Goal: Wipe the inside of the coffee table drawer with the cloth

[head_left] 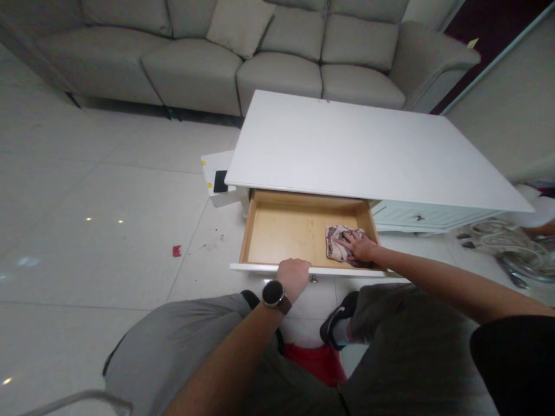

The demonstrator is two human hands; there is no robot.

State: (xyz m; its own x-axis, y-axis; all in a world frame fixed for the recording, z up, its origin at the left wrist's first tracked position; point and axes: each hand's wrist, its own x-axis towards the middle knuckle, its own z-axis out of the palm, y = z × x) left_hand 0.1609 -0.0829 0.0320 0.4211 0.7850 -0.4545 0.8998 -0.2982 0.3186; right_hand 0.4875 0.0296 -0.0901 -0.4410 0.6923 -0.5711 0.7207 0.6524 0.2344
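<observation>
A pale wooden drawer (281, 234) is pulled out from the white coffee table (368, 153). My left hand (295, 276), with a watch on its wrist, is closed over the top edge of the white drawer front (255, 267); its fingertips are hidden on the inner side. At the right end of the drawer floor lies a crumpled, patterned cloth (335, 249). Resting on that cloth is my right hand (358, 245), palm down with fingers spread. A small round knob (313, 278) shows just right of my left hand.
A grey sofa (277, 72) stands behind the table. At the table's left is a white box (212, 164) with a dark flat item on it. A red scrap (176, 251) lies on the tiled floor. Coiled hoses or cables (498, 240) lie at right. My legs are close to the drawer.
</observation>
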